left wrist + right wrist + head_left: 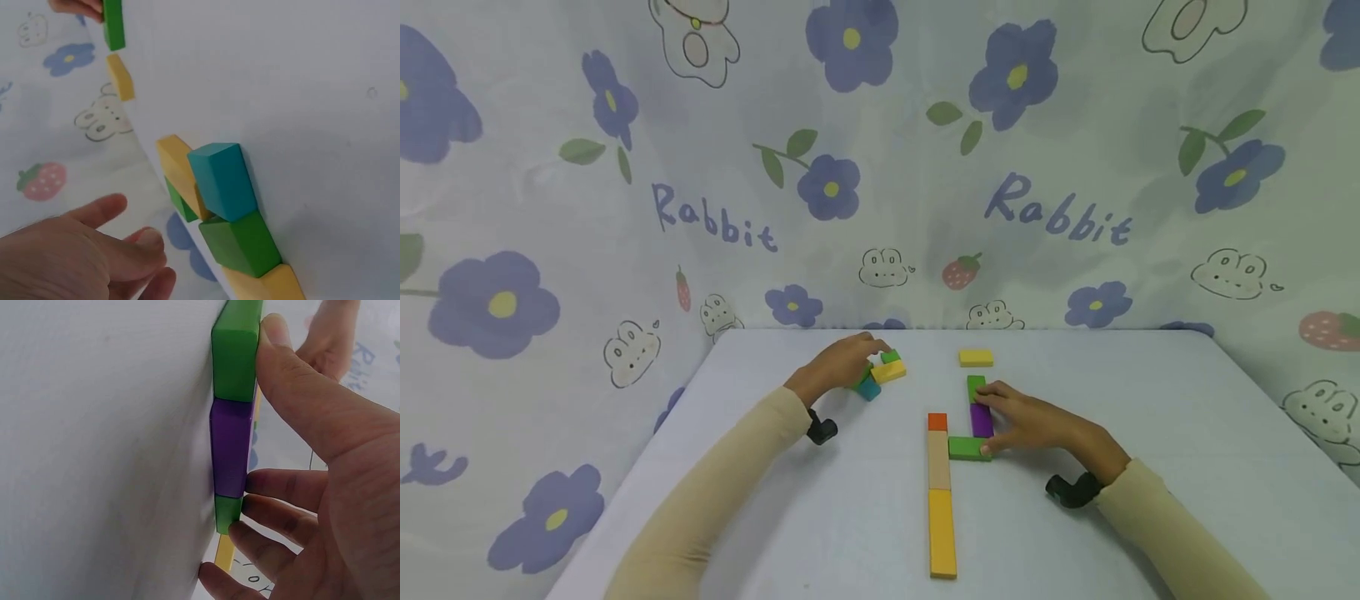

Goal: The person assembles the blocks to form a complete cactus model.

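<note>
I'm seeing left hand (838,364) hanging loose, fingers parted, gripping nothing, near teal rectangular block (869,388). Right hand (1037,421) resting spread, clasping nothing: thumb touching green rectangular block (966,448), fingers touching purple rectangular block (982,421) and farther green block (973,388), three lying on white table (850,517).

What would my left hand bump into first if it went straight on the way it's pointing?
Probably the green block on the far side of the yellow block, though depth is unclear and the left hand might pass above it.
</note>
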The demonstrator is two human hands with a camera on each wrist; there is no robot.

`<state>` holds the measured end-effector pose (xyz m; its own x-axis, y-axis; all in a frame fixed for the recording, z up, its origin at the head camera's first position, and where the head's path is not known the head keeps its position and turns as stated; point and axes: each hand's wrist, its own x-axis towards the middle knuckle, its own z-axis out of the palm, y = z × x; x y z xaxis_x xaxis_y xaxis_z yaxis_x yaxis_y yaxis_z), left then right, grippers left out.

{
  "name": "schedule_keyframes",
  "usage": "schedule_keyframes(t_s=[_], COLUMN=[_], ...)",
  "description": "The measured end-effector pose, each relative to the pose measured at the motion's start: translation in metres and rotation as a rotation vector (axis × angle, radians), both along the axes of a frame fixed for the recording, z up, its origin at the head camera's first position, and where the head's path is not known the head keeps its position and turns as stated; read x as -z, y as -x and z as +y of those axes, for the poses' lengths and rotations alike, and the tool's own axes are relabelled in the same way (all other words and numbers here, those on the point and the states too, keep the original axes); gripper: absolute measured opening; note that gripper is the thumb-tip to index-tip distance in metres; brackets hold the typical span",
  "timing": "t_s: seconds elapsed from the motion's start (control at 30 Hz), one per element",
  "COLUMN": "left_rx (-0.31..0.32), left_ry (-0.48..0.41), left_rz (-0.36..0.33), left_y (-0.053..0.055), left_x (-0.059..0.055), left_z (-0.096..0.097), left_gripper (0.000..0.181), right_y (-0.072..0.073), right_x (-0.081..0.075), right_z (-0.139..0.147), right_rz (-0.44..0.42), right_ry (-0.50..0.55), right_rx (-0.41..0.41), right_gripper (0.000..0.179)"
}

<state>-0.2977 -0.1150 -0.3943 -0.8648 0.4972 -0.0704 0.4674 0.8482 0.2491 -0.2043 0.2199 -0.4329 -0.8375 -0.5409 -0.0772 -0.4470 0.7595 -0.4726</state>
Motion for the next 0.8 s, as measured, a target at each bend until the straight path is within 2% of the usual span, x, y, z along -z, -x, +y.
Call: schedule_keyframes(t_s=[0.17,0.27,0.47,0.67,0.8], left_rx=[0.046,0.065,0.066,0.024,0.057], left_ry=[0.052,0.088,0.126,0.124,0.097], left_rz=[-0.045,-0.056,-0.081,-0.105,-0.098], left_y=[0.007,0.010,0.012,0.007,0.007], left_x=[0.004,0.006,0.009,0.007,0.008], left_z=[0.005,0.008,0.015,0.020,0.022], left_gripper=[0.067,0.070,0.068,0.058,0.049], right_y=[-0.001,-0.001,-0.001,-0.001,-0.001], right_x=[0.000,0.001,0.002,0.001,0.001], right_z=[0.002,0.002,0.003,0.003,0.002], right_rz=[0.003,0.015,0.006,0.001,0.001], right_ry=[-0.003,-0.001,0.002,0.002,-0.003], right_rx=[-0.005,-0.010,0.005,-0.004,-0.001], right_gripper=[0.093,0.092,0.093,0.091,0.091])
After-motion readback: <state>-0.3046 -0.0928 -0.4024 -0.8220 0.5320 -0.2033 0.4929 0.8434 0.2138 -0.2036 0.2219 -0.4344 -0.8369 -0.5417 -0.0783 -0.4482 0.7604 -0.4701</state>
